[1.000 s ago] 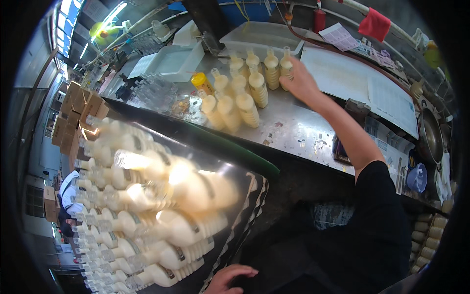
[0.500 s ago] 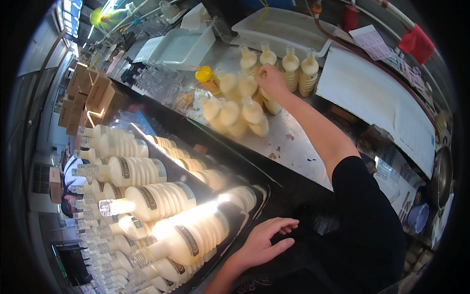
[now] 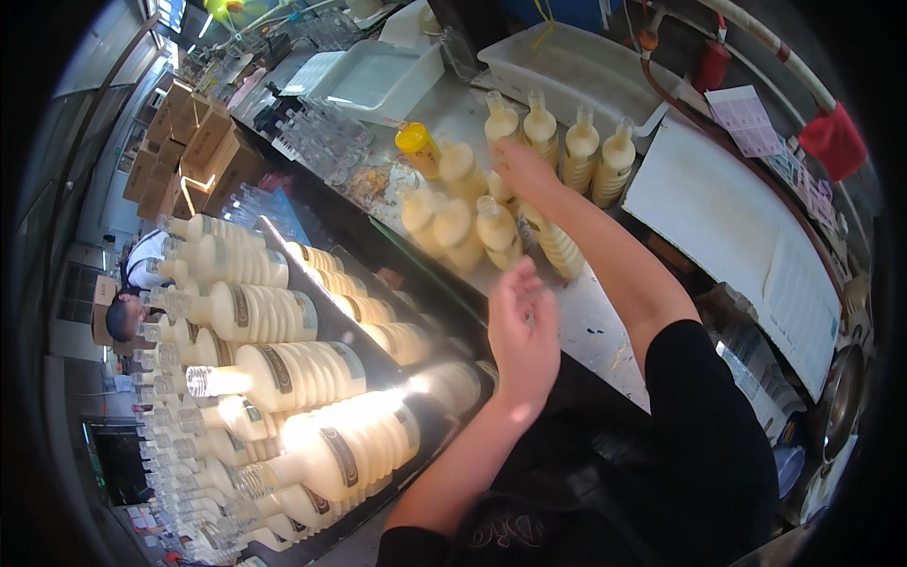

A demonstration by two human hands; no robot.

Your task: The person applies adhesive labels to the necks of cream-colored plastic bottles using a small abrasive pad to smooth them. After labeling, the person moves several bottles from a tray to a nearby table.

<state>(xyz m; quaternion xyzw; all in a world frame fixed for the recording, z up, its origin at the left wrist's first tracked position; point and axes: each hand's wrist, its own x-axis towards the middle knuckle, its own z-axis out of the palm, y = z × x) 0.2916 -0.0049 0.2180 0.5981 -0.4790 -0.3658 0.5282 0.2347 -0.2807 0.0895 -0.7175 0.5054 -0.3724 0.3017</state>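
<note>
My right hand [image 3: 522, 172] reaches into a cluster of bottles on the metal table. Its fingers are closed at the top of a ribbed bottle [image 3: 502, 189] filled with a cream-coloured liquid; they cover its neck. My left hand [image 3: 525, 326] is raised at the table's near edge, empty, with its slightly blurred fingers bent and apart. Close to its fingertips stands one filled bottle [image 3: 498, 233], and another filled bottle [image 3: 556, 244] leans below my right forearm. Several similar bottles [image 3: 581, 151] stand behind my right hand.
At left lie many stacked, filled bottles [image 3: 293, 378], necks outward. A yellow container [image 3: 417, 149] and clear empty bottles [image 3: 321, 146] stand on the table. Beyond are white plastic tubs [image 3: 576, 80]; a white board [image 3: 737, 236] is at right. Cardboard boxes [image 3: 194, 151] and another person [image 3: 128, 314] are far left.
My left hand has risen from near my body toward the bottles. The right hand has shifted to another bottle, and one bottle now stands nearer, below my right forearm. The view has turned slightly.
</note>
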